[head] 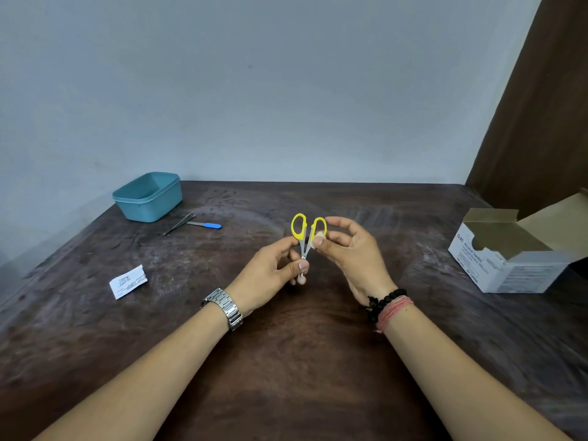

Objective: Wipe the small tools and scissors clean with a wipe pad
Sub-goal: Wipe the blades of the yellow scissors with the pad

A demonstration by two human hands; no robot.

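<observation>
Small scissors (302,232) with yellow handles stand upright above the middle of the table, handles up and blades pointing down. My left hand (270,275) grips them by the blades near the pivot. My right hand (353,253) pinches a small white wipe pad (319,240) against the shank just below the right handle loop. Tweezers (178,225) and a tool with a blue handle (206,225) lie on the table at the back left.
A teal plastic tub (149,198) stands at the back left corner. A torn white wipe wrapper (128,281) lies on the left. An open box of alcohol swabs (512,253) sits at the right edge. The dark wooden table (292,361) meets a wall behind.
</observation>
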